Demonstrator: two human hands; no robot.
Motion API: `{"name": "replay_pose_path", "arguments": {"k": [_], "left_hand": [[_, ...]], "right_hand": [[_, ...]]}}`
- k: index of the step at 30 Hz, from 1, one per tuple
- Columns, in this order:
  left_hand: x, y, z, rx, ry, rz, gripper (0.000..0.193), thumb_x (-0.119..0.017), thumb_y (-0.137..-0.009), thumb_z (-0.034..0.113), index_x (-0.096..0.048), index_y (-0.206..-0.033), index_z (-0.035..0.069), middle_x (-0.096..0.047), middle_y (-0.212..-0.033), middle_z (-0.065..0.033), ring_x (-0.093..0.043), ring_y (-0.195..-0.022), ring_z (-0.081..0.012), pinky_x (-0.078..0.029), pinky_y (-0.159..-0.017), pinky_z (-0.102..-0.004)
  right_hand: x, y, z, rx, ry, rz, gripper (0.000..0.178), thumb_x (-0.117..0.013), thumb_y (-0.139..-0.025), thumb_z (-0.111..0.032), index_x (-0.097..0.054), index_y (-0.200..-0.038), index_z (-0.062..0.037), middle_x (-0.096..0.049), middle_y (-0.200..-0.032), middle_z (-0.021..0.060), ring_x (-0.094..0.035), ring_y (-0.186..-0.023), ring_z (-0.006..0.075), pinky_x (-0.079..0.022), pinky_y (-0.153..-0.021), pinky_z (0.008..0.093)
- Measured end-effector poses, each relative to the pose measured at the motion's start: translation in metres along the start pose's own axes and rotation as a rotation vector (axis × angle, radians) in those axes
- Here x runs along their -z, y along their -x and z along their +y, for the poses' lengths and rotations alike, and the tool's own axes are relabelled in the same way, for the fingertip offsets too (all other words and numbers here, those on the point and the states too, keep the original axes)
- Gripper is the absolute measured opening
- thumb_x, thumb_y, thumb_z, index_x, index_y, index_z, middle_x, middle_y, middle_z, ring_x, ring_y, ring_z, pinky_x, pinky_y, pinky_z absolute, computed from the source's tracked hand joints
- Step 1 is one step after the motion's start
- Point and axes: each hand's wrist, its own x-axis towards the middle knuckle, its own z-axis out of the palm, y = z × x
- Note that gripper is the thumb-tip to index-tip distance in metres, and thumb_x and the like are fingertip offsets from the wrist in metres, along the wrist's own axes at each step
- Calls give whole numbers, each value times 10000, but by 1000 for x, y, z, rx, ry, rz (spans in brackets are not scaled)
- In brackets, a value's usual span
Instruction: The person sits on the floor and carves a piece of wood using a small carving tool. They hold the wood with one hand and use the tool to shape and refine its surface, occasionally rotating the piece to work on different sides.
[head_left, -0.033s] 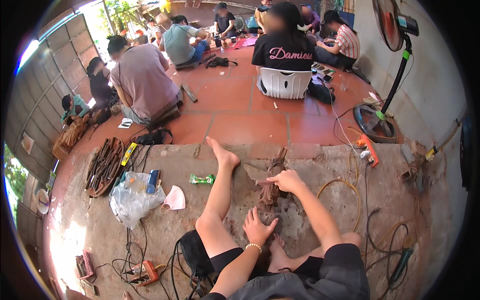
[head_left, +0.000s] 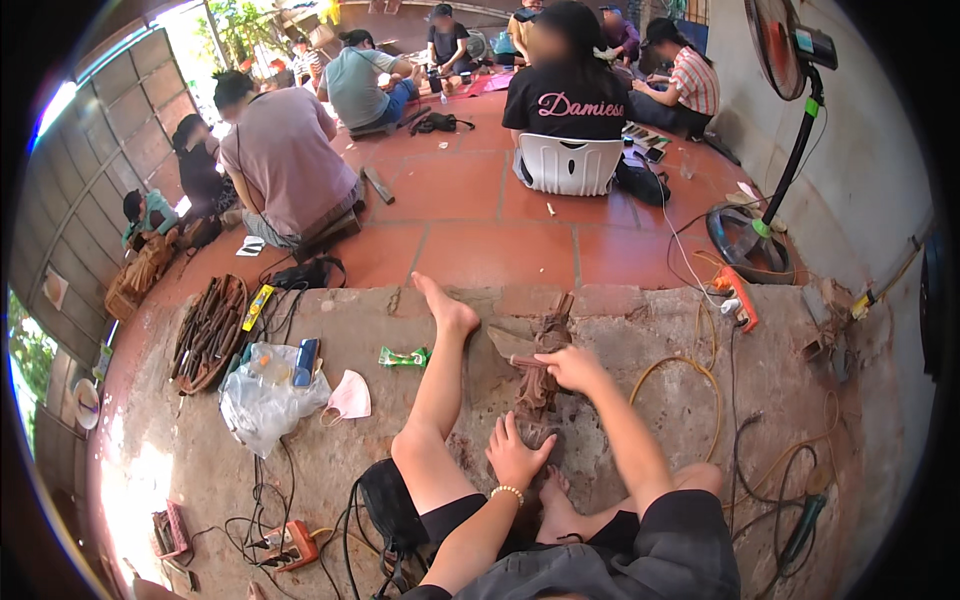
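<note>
A brown wood carving [head_left: 535, 395] lies on the concrete between my bare legs, its long shape pointing away from me. My right hand [head_left: 575, 370] is closed around a short reddish-brown stick-like tool [head_left: 524, 361], which lies across the carving's upper part; its exact kind is too small to tell. Against the carving's near, rounded end rests my left hand [head_left: 514, 455], fingers spread and thumb out to the right. A flat, pointed wooden piece [head_left: 510, 344] sticks out at the carving's left.
Left of my leg are a green wrapper [head_left: 404, 357], a pink face mask [head_left: 349, 396], a plastic bag [head_left: 268, 405] and a basket of tools [head_left: 208, 335]. Cables and an orange power strip [head_left: 290, 546] lie about. A standing fan [head_left: 790, 150] is at right; several people sit ahead.
My right hand has shifted slightly right and toward me with the stick-like tool, and more of the tool shows. My left hand stays where it was.
</note>
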Motion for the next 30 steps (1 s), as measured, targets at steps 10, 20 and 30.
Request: {"name": "replay_pose_path", "arguments": {"k": [10,20,30], "left_hand": [[-10,3,0,-13,-18,0,872,-682,-580,521,-369,-1228,27,-446,-1197,-186,-430,-1085,-345,-366,-871,-440],[-3,2,6,-37,-41,-17,908,-668,-611,519,-313,-1271,7,-414,-1213,-244,-428,-1090,-377,-382,-864,-444],[-1,-3,6,87,-100,-219,1033,-607,-638,609,-130,-1346,27,-330,-1279,-232,-370,-1142,-377,-367,-860,-499]], "right_hand": [[-105,163,30,-672,-1136,581,408,-462,-869,-122,-403,-1266,-47,-451,-633,-33,-377,-513,36,-330,-455,179],[-41,213,-4,-562,-1033,468,403,-476,-855,-112,-433,-1254,-83,-478,-605,-24,-409,-494,43,-358,-458,192],[42,257,-49,-367,-842,728,391,-512,-843,-121,-457,-1220,-32,-530,-668,13,-462,-557,53,-392,-507,203]]}}
